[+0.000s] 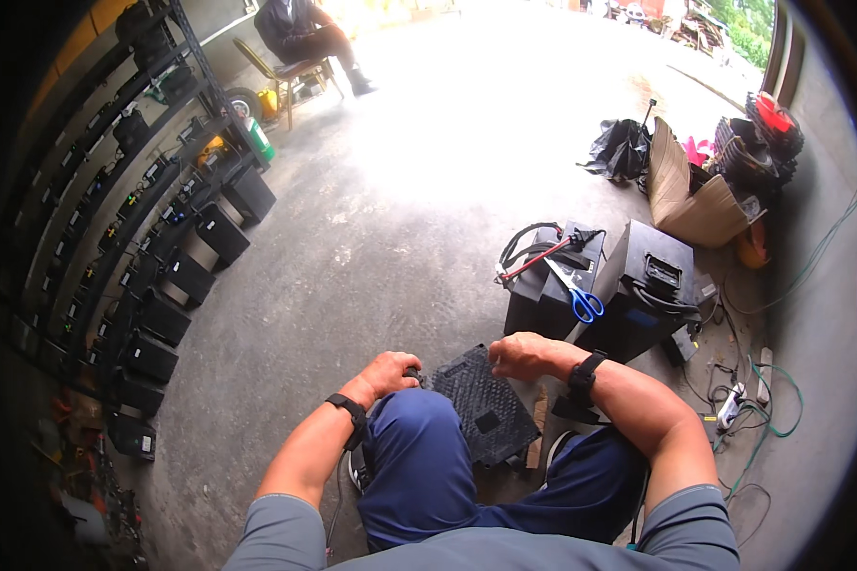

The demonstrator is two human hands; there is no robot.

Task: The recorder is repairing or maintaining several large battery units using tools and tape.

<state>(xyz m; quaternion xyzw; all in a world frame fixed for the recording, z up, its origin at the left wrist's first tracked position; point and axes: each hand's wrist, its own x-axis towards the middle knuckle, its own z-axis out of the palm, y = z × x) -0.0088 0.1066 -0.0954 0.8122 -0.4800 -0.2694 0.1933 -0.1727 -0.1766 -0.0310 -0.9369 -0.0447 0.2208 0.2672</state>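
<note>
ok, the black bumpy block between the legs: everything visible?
The black block looks roughly rectangular and plastic-like, its upper face covered in small bumps, with a smoother dark square patch toward the near end. It lies angled between left knee and right leg, the knee overlapping one side. The right hand is at its far corner; contact unclear.

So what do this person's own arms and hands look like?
Both the left hand and right hand are ungloved. Each wrist wears a black band, left and right, with a dark piece showing below it. The forearms are uncovered up to short grey sleeves, left and right.
</note>
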